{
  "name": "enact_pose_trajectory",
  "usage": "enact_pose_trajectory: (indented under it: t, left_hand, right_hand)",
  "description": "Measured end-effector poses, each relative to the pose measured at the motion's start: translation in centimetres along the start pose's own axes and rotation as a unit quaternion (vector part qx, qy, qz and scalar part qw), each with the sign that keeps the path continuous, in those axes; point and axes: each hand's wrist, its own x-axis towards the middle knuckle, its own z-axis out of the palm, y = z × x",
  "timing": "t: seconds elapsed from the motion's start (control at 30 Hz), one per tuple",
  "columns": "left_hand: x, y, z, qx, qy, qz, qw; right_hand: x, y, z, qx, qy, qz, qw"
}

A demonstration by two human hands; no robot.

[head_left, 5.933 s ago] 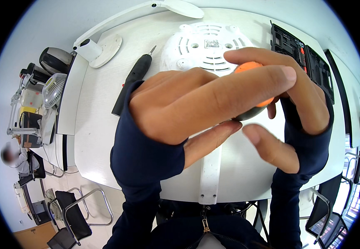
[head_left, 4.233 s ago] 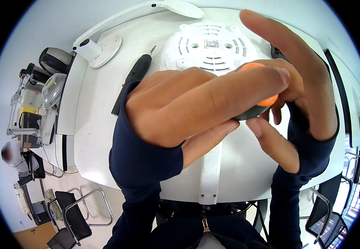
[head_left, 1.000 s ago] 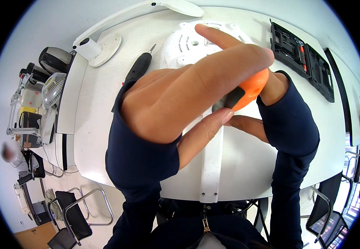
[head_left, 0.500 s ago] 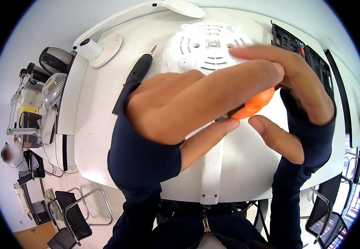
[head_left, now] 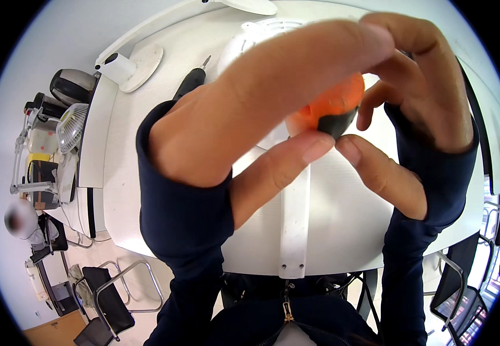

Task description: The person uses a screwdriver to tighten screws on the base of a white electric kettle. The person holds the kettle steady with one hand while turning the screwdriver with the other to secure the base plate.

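Your left hand (head_left: 244, 98) grips one orange-and-black rounded piece (head_left: 337, 104) above one white surface (head_left: 128, 196); your right hand (head_left: 431, 98) curls beside it, its grip indeterminable. One black screwdriver (head_left: 191, 81) lies there, partly hidden.

The lens sits on my head, left of a side-by-side pair, looking down past my zip (head_left: 287, 311) onto the worktop (head_left: 342, 230). My left hand (head_left: 232, 109) and right hand (head_left: 429, 104) loom close, mid-view; the worktop lies farther off beneath. It takes in wide surroundings, out to the wall (head_left: 77, 40), edges bending toward the rim.
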Motion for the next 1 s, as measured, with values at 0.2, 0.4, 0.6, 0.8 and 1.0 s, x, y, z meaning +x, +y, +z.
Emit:
enact_pose_trajectory:
  t: [0.2,0.4,0.6,0.8,1.0]
  left_hand:
    - [-0.1,-0.3,0.7,0.015,0.054,0.043,0.997]
    - [0.4,1.6,0.2,-0.172,0.017,0.009,0.985]
    - [0.2,1.6,0.8,-0.159,0.075,-0.001,0.984]
    - [0.8,1.1,0.9,-0.134,0.071,0.042,0.987]
    - [0.5,1.9,0.9,-0.114,0.071,0.016,0.991]
  right_hand:
    - [2.7,0.4,-0.5,-0.008,-0.101,0.167,0.981]
    - [0.6,-0.2,0.3,-0.012,0.003,-0.037,0.999]
    - [0.7,-0.4,0.5,-0.009,0.005,0.016,1.0]
    - [0.8,-0.7,-1.0,-0.117,-0.021,-0.016,0.993]
    - [0.7,-0.1,0.1,-0.086,0.005,-0.019,0.996]
